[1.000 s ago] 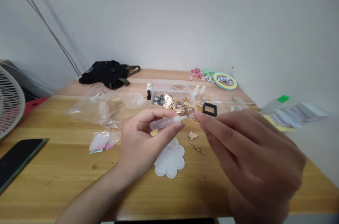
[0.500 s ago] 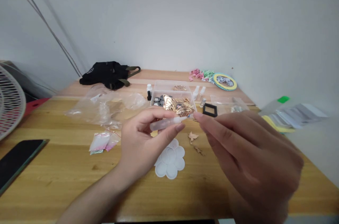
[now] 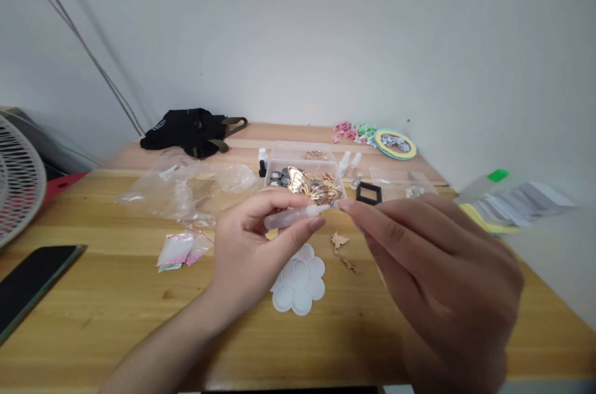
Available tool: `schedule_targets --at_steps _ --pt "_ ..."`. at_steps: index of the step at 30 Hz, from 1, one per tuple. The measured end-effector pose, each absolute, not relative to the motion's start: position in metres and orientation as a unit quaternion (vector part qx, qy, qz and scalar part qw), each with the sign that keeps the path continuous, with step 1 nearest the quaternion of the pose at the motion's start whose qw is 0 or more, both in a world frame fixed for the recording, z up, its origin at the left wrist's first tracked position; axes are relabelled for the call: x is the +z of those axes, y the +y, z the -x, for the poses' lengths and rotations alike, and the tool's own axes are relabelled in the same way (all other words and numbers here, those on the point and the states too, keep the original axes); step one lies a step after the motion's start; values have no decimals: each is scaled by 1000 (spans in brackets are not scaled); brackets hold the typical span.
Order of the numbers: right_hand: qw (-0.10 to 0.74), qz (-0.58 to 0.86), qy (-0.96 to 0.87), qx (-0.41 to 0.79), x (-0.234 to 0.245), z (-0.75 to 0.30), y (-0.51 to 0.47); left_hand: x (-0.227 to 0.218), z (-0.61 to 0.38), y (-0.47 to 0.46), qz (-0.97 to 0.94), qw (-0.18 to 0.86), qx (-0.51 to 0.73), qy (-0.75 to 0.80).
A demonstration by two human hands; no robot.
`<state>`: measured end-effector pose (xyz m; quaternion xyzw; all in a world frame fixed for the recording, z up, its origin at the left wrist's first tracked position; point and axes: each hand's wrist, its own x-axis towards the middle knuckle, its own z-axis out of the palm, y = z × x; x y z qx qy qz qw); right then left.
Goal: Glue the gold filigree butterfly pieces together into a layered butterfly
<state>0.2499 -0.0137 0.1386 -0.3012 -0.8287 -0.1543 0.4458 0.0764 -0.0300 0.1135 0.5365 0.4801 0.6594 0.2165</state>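
My left hand [image 3: 251, 245] is closed around a small translucent squeeze tube [image 3: 284, 219] with a white nozzle pointing right. A shiny gold metal butterfly [image 3: 302, 183] rises just behind the nozzle, held at the same fingertips. My right hand [image 3: 433, 257] is closed in a pinch, its thumb and finger meeting at the nozzle's tip and the butterfly's right wing. Whatever sits in that pinch is too small and covered to name. Below the hands lies a white flower-shaped palette [image 3: 300, 288]. A small gold leaf-like piece [image 3: 339, 240] rests to its right.
Behind the hands stands a clear plastic box [image 3: 279, 147] with dark round pots and gold pieces. A black square frame [image 3: 369, 193] is to its right. Plastic bags [image 3: 158, 189], small sachets [image 3: 179, 250], a phone [image 3: 32, 282] and a fan [image 3: 18, 177] are on the left.
My right hand has shifted slightly left and down. The left hand, tube and butterfly have barely moved.
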Motion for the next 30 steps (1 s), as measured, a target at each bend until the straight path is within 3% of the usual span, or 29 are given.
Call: schedule_targets --at_steps 22,30 --pt "470 315 -801 -193 139 -249 -13 117 -77 -31 -528 250 654 480" --pt "466 372 -792 -131 141 -257 -4 114 -77 -25 -523 264 656 476"
